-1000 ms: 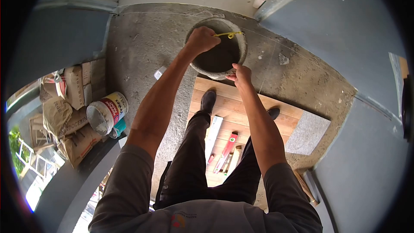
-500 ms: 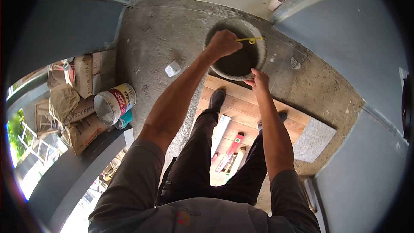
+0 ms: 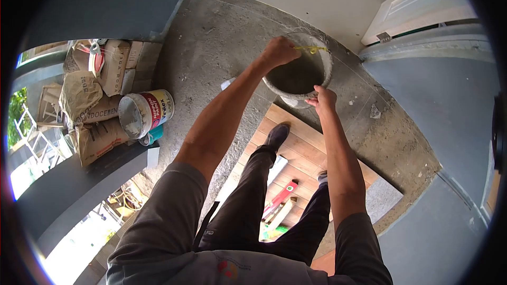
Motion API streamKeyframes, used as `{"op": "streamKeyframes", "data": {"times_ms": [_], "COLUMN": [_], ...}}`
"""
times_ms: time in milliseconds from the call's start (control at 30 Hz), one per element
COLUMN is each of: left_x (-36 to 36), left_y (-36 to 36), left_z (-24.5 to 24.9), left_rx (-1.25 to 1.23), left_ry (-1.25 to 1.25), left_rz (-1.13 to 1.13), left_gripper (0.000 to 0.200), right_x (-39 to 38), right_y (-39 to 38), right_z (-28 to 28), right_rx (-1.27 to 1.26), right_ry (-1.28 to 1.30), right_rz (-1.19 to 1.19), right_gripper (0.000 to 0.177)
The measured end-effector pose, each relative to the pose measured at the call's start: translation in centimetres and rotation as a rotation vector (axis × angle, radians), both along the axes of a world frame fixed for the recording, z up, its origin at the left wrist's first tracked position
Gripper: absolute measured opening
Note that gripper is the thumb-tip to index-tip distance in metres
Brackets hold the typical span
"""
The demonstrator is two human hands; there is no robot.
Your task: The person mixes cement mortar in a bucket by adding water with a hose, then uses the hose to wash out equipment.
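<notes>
A grey, cement-crusted bucket (image 3: 293,94) stands out over the concrete floor beyond my feet, tilted so that part of its outer side shows. Its inside looks grey, and the contents are hard to make out. My left hand (image 3: 280,51) is closed at the bucket's far left side, gripping a knotted yellow cord (image 3: 313,50) that runs to the opposite rim. At the near rim, my right hand (image 3: 323,99) has its fingers and thumb closed on the bucket's edge.
Wood-look tiles (image 3: 303,142) lie under my shoes, with a red level (image 3: 281,198) between my legs. To the left are a paint bucket (image 3: 158,110) and cement bags (image 3: 100,136). A white piece (image 3: 227,83) is partly behind my left forearm. A door (image 3: 422,5) stands upper right.
The view has turned and shifted. The bucket sits slightly farther right in view and now shows more of its outer side below the near rim. Both hands keep their hold.
</notes>
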State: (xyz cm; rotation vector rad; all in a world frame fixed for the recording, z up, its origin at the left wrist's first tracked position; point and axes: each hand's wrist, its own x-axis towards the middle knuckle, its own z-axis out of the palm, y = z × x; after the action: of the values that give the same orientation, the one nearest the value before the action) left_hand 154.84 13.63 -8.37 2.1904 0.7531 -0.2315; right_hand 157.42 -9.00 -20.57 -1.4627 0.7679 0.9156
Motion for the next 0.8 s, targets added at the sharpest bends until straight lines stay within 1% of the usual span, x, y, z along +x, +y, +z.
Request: {"op": "streamKeyframes", "data": {"times_ms": [67, 167, 267, 400, 467, 600, 767, 800], "left_x": [-0.7, -2.1, -3.7, -5.7, -6.4, -8.1, -9.6, -9.9], "left_y": [2.3, 4.2, 4.7, 5.5, 5.1, 4.0, 1.4, 0.9], "left_z": [0.8, 2.3, 3.8, 5.6, 6.4, 7.7, 6.9, 6.3], "left_rx": [0.038, 0.021, 0.094, 0.082, 0.116, 0.087, 0.045, 0.061], "left_ry": [0.02, 0.032, -0.016, 0.02, -0.022, -0.024, -0.056, -0.093], "left_rz": [0.033, 0.103, 0.129, 0.175, 0.176, 0.182, 0.179, 0.168], "left_gripper": [0.032, 0.032, 0.032, 0.03, 0.029, 0.027, 0.028, 0.027], "right_x": [0.3, 0.0, -1.1, -3.0, -3.4, -4.9, -6.6, -6.7], "right_y": [3.1, 6.2, 7.7, 9.0, 8.7, 6.5, 2.1, 1.3], "right_z": [0.4, 0.3, 0.6, 0.7, 1.0, 1.1, 1.8, 1.6], "right_rx": [0.035, 0.091, 0.192, 0.217, 0.213, 0.251, 0.211, 0.197], "right_ry": [-0.018, -0.02, -0.009, -0.008, -0.003, -0.014, -0.014, -0.003], "right_rz": [0.045, 0.095, 0.144, 0.146, 0.168, 0.191, 0.206, 0.207], "right_gripper": [0.028, 0.027, 0.023, 0.023, 0.023, 0.018, 0.015, 0.015]}}
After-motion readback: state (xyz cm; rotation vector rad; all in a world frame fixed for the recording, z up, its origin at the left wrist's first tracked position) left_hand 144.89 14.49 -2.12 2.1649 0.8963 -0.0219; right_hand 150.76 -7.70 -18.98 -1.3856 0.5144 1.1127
